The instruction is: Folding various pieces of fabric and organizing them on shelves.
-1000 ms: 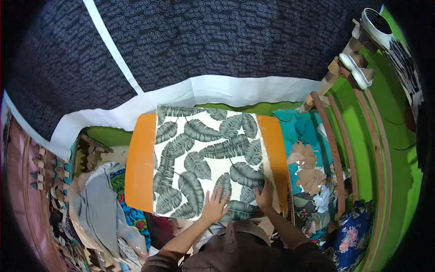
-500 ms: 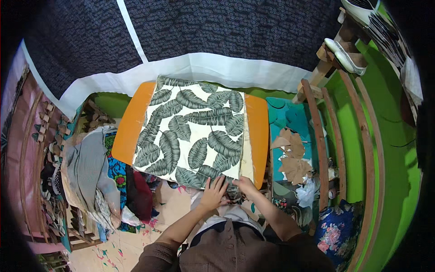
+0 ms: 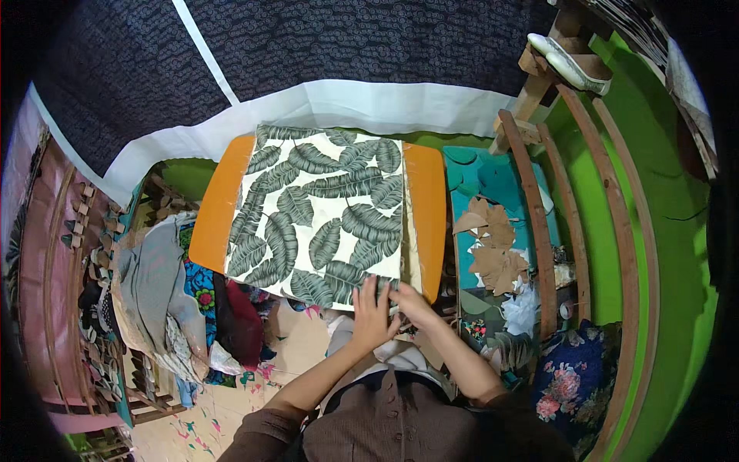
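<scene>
A white cloth printed with dark green-grey leaves (image 3: 296, 206) lies spread over an orange board or tabletop (image 3: 426, 192). Its near edge hangs at the board's front, close to my body. My left hand (image 3: 373, 317) rests on that near edge, fingers stretched out over the print. Just to its right, my right hand (image 3: 413, 306) has its fingers bent together at the cloth's near right corner, seeming to pinch it. The fingertips are partly hidden there. A plain cream layer (image 3: 412, 246) shows beneath the cloth's right edge.
To the left is a heap of fabrics, with a grey cloth (image 3: 158, 269) on top. Brown leaf-shaped cutouts (image 3: 496, 266) lie on a teal surface at the right, beside wooden rails (image 3: 531, 223). White shoes (image 3: 568, 63) sit on the upper right rack. Scraps dot the floor (image 3: 231, 408).
The whole view has shifted slightly. My left hand has slid a little to the right along the cloth's near edge, and my two hands are now closer together at the corner.
</scene>
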A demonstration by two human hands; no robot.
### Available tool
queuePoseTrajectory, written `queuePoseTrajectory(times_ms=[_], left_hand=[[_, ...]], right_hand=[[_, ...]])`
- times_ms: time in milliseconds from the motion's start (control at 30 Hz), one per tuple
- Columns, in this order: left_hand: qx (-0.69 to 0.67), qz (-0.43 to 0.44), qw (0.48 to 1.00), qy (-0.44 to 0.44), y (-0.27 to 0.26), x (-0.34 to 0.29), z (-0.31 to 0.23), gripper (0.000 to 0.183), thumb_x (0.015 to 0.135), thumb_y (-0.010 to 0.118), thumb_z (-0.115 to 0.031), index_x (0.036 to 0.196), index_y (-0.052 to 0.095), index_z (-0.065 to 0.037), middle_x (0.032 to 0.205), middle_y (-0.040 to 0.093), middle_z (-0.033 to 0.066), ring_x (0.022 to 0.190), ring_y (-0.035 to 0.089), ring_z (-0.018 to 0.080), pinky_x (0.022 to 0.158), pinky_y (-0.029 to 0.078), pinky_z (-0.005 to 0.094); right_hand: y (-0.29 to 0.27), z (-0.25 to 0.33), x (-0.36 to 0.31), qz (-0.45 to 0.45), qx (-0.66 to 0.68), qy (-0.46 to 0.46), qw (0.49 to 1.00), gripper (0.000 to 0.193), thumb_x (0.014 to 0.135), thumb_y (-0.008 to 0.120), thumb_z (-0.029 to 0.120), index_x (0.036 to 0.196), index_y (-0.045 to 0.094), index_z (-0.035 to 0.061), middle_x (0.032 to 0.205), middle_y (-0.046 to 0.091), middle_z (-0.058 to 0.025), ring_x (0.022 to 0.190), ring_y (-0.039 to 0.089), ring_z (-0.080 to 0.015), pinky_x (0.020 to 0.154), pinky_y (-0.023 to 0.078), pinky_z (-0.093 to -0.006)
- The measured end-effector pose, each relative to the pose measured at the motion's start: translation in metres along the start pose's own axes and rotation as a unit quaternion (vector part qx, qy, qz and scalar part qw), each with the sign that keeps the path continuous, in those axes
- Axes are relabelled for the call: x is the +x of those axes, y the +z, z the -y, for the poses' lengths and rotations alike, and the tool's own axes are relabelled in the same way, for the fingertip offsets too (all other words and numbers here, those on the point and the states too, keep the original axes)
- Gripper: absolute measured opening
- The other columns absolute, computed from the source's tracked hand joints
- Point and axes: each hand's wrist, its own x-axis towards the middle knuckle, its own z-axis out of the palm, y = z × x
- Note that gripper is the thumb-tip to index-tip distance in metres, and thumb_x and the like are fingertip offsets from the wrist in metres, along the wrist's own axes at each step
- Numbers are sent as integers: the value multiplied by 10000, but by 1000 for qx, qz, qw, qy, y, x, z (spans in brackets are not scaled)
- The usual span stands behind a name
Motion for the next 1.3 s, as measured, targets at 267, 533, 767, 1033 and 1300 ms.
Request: queuePoseTrajectory(times_ms=[267,533,767,1033,1300], left_hand=[[-32,-14,991,126,-17,9,-23,717,696,646,-205,1340,337,-140,1380,211,224,1271,214,408,1004,178,579],[-93,152,979,100,-17,4,-43,882,655,604,6,1400,192,-226,1427,66,232,1307,38,475,992,82,643],[-126,130,979,93,-7,-3,-25,777,667,609,-95,1361,261,-123,1364,201,250,1254,201,448,1013,184,549],[54,-82,983,-154,-38,-20,110,727,636,641,-203,1292,366,-54,1264,373,215,1121,398,370,952,314,480],[358,39,933,30,-79,-38,171,652,720,588,-234,1329,356,-198,1278,422,83,1101,441,244,905,378,406]], right_hand=[[-27,28,-29,53,290,-65,953,234,871,522,92,1099,506,43,1021,565,-45,940,541,-131,820,432,-272],[-57,-33,-18,-3,264,46,964,150,924,387,130,1025,493,95,844,513,-9,712,516,-136,633,453,-277],[-75,-37,-17,-163,-158,19,974,249,888,532,191,1019,506,-19,901,568,-52,829,518,-111,693,416,-241],[-68,-21,-31,-29,42,56,997,180,877,534,142,1016,560,32,872,595,-6,750,540,-65,609,411,-220],[-106,-35,-37,-3,-38,102,994,175,837,606,202,911,579,45,761,560,-6,668,510,-75,582,392,-230]])
